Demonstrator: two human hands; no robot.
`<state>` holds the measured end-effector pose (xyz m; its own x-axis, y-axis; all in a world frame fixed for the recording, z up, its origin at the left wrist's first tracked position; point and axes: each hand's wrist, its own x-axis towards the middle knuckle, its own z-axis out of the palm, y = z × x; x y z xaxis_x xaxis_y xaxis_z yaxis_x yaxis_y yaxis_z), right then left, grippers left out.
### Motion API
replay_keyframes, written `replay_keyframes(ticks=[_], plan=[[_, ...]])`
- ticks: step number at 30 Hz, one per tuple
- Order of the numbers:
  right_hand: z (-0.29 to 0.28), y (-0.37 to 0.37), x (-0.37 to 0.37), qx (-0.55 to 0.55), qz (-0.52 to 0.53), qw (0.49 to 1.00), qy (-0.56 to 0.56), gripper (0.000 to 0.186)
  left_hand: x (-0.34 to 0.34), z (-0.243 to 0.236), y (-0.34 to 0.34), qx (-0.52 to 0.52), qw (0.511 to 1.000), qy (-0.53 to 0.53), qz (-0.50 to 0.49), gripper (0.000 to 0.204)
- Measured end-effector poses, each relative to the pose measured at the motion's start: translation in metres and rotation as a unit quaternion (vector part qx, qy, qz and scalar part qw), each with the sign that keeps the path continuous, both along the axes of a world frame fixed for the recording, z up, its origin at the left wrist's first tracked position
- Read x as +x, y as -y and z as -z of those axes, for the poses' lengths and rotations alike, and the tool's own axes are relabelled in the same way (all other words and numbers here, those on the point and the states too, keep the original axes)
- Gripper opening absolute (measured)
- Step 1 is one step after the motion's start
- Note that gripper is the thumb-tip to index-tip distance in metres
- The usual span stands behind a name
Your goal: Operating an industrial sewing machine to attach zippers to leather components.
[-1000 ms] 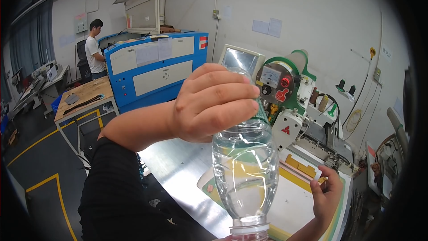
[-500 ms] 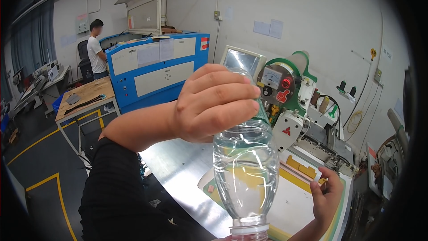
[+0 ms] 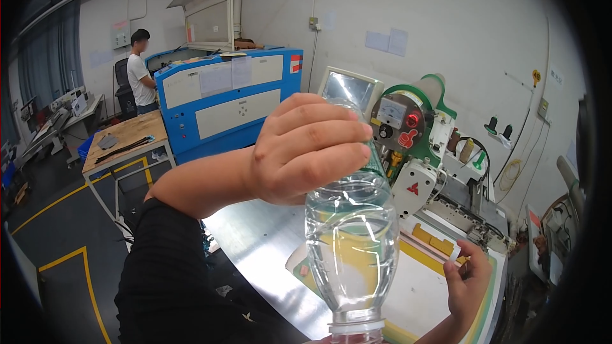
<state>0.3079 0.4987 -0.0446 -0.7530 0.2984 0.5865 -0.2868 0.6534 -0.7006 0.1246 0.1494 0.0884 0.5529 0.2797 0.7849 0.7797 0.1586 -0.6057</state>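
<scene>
A clear plastic water bottle (image 3: 350,248) is tilted bottom-up, its open neck toward me at the lower edge. My left hand (image 3: 312,150) is closed around its upper, green-labelled part, with the forearm crossing from the left. Liquid shows through the clear wall, though how much is hard to tell. To the right and lower down, my right hand (image 3: 467,277) pinches a small white bottle cap (image 3: 454,253) between thumb and fingers, over the sewing machine's worktop (image 3: 424,302).
A large sewing machine (image 3: 414,188) with a control screen (image 3: 349,89) stands ahead. Behind it is a blue and white cabinet machine (image 3: 236,102) with a raised lid. A person (image 3: 140,73) stands at its left, by a wooden-topped table (image 3: 124,140).
The background has shifted slightly right and down in view. Both hands keep their grips, and the bottle stays tilted in nearly the same place.
</scene>
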Motion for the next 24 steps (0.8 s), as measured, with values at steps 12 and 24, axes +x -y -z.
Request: replay_keyframes(ticks=[12, 24], plan=[[0.001, 0.012, 0.010, 0.040, -0.027, 0.999, 0.011, 0.044, 0.008, 0.040, 0.026, -0.113, 0.991, 0.074, -0.016, 0.031], [-0.015, 0.144, -0.008, 0.087, -0.305, 0.948, 0.006, 0.047, 0.057, 0.176, 0.114, -0.387, 0.679, 0.624, -0.011, 0.072]])
